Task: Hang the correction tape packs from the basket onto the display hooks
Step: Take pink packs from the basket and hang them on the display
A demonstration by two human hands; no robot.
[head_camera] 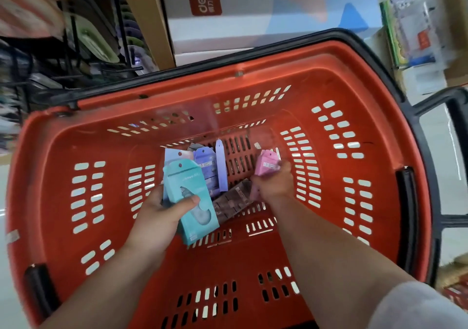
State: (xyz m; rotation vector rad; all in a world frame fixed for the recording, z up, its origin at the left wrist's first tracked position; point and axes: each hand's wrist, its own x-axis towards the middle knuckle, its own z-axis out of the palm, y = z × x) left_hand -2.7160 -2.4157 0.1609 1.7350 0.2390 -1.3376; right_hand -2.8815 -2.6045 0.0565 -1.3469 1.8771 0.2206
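Both my hands reach down into a red plastic basket [342,88]. My left hand [162,212] grips a teal correction tape pack [188,189], thumb across its front, with other packs stacked behind it. My right hand [274,184] holds a pink pack [267,165] near the basket floor. Purple packs [207,166] lie on the bottom between my hands, and a dark clear pack [233,202] lies below them. Display hooks [119,71] show at the upper left, blurred.
The basket has black handles and a black rim. A white and brown carton [207,24] with a red logo stands behind it. Hanging goods fill the rack at the left. More packaged stock [417,37] sits at the upper right. Pale floor surrounds the basket.
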